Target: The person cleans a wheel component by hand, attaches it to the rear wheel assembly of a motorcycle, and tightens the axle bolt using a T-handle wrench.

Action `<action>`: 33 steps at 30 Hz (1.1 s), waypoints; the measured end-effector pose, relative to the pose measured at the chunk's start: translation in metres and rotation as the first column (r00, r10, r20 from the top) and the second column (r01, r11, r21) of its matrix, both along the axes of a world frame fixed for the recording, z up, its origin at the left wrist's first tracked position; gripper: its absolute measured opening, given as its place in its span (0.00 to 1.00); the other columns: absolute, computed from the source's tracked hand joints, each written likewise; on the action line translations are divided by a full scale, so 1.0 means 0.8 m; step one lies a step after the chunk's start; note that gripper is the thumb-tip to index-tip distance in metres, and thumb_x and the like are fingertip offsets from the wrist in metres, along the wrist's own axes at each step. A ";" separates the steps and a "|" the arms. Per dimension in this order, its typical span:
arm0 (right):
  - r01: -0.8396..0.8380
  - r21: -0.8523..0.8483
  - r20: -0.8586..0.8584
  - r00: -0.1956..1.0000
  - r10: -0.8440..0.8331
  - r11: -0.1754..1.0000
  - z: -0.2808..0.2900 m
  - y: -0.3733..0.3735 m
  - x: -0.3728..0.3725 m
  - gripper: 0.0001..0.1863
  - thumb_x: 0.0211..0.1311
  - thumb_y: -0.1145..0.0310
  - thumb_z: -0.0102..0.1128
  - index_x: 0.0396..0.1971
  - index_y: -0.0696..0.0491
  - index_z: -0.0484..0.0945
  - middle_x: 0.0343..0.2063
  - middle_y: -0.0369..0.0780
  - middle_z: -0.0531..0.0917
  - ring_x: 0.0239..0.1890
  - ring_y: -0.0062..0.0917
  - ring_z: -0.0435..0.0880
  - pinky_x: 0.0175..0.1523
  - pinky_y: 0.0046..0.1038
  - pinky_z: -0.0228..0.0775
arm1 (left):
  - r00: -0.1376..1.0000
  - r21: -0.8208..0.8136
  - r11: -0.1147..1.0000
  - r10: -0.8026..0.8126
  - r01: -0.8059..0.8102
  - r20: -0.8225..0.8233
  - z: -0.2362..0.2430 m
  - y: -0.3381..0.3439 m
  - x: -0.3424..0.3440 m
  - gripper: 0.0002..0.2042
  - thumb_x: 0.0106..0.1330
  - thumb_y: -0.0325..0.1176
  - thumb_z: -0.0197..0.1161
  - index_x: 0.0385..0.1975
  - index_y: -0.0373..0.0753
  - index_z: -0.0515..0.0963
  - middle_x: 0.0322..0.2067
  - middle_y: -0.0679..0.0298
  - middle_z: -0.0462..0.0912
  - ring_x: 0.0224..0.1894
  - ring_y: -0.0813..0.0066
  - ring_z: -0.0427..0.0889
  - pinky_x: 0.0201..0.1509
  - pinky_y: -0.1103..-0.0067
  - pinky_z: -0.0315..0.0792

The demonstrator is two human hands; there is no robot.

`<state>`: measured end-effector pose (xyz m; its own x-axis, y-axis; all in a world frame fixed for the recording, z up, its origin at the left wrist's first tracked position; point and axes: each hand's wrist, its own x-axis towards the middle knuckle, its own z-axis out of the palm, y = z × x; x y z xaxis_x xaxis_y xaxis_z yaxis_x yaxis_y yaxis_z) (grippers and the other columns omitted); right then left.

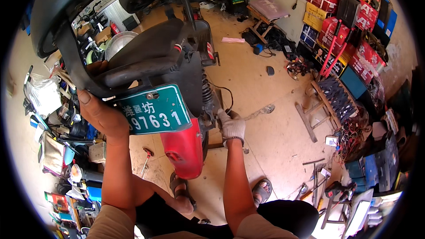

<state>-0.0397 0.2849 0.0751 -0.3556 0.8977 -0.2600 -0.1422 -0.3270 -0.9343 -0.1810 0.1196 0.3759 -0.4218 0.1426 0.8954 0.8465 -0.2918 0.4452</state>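
An electric scooter's dark rear end fills the centre, with a black seat (148, 46), a green number plate (156, 107), a red rear mudguard (181, 147) and a coil shock (206, 87). My bare left hand (102, 116) is closed on the black rear rack (79, 73) beside the plate, its thumb on top. My right hand (232, 125), in a pale work glove, is closed on a part low by the shock, beside a dark cable (228, 93); the part is hidden by my fingers.
Stacked red and yellow boxes (330, 37) line the right wall, near a wooden stool (267, 11) and a rack (334, 99). Loose cables (347, 144) and tools (316, 188) lie at the right. Clutter (59, 141) lines the left wall; a screwdriver-like tool (146, 159) lies beside the mudguard.
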 end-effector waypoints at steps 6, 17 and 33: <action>0.145 0.309 0.107 0.977 -0.186 0.940 0.052 -0.026 0.010 0.25 0.62 0.54 0.71 0.48 0.61 0.84 0.31 0.46 0.89 0.34 0.29 0.87 0.44 0.31 0.78 | 1.000 0.021 1.000 0.022 -0.022 0.004 0.000 -0.002 -0.002 0.35 0.80 0.57 0.33 0.58 0.28 0.74 0.50 0.49 0.82 0.50 0.63 0.84 0.57 0.70 0.77; -0.022 0.068 0.312 0.950 0.000 0.997 0.048 -0.012 0.010 0.38 0.60 0.57 0.71 0.64 0.66 0.72 0.41 0.47 0.89 0.39 0.25 0.87 0.45 0.26 0.78 | 0.990 -0.003 0.993 0.115 -0.115 -0.078 0.005 -0.005 0.004 0.34 0.79 0.58 0.34 0.54 0.29 0.76 0.48 0.52 0.83 0.49 0.63 0.83 0.55 0.71 0.75; -0.058 0.194 0.490 0.870 -0.045 0.979 0.066 -0.016 0.011 0.25 0.59 0.62 0.73 0.53 0.61 0.80 0.35 0.44 0.89 0.39 0.34 0.89 0.47 0.33 0.78 | 0.995 -0.005 0.996 0.088 -0.088 -0.037 -0.001 -0.008 -0.003 0.34 0.79 0.58 0.35 0.55 0.29 0.76 0.48 0.52 0.82 0.49 0.64 0.82 0.55 0.72 0.75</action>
